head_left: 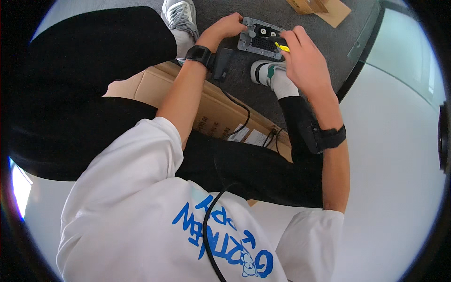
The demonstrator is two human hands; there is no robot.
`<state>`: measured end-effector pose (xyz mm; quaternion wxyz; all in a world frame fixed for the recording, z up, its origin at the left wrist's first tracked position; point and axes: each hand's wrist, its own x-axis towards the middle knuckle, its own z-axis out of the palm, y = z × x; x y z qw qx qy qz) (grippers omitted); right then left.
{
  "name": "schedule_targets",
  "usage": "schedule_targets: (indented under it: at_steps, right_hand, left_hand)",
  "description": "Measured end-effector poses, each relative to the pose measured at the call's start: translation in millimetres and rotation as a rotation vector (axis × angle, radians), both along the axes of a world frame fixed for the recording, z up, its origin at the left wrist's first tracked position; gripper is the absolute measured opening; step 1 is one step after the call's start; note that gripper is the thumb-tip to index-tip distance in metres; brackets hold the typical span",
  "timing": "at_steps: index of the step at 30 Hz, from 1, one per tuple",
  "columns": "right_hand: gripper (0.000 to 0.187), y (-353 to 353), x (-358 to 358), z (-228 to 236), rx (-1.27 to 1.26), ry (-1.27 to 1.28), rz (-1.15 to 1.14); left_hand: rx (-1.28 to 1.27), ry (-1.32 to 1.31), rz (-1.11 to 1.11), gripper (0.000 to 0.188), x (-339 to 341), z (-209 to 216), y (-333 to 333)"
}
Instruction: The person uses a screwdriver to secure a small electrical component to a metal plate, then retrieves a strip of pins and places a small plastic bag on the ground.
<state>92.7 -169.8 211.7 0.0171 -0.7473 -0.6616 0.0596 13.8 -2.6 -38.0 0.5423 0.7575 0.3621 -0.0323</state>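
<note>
My left hand (227, 26) pinches the upper left edge of a grey metal housing (263, 43). The housing is a flat rectangle with holes along its rim, a black gridded insert and two round pale parts. It is held over the floor, just above my shoe. Closed round a slim black-and-yellow tool (283, 47), my right hand (305, 61) is at the housing's right side. The tool's yellow part points toward the insert. Its tip, and whether it touches the housing, I cannot make out.
I sit on a long cardboard box (206, 101). Black cables (244, 120) run down its side from my wrist straps. My shoes (181, 19) stand on dark grey carpet (218, 9). At the top right lies an open piece of cardboard (331, 14), near a white panel (390, 141) with a glass edge.
</note>
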Motion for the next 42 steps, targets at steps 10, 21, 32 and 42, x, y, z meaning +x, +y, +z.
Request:
schedule_targets:
  at_steps: [10, 21, 32, 42]
  right_hand:
    - [0.042, 11, 19, -1, 0.017, -0.205, -0.017]
    - [0.035, 23, 2, 14, -0.303, -0.186, -0.071]
    - [0.037, 18, 18, 8, -0.490, -0.163, 0.183]
    - [0.030, 18, 27, 9, -0.441, 0.002, 0.095]
  left_hand:
    - [-0.100, -0.013, -0.248, 0.057, -9, 10, -2]
    - [-0.116, -0.042, -0.215, 0.040, 2, 1, -11]
    - [0.048, 0.106, -0.182, 0.032, 6, 25, -26]
    - [0.052, 0.150, -0.088, 0.033, 4, 30, -30]
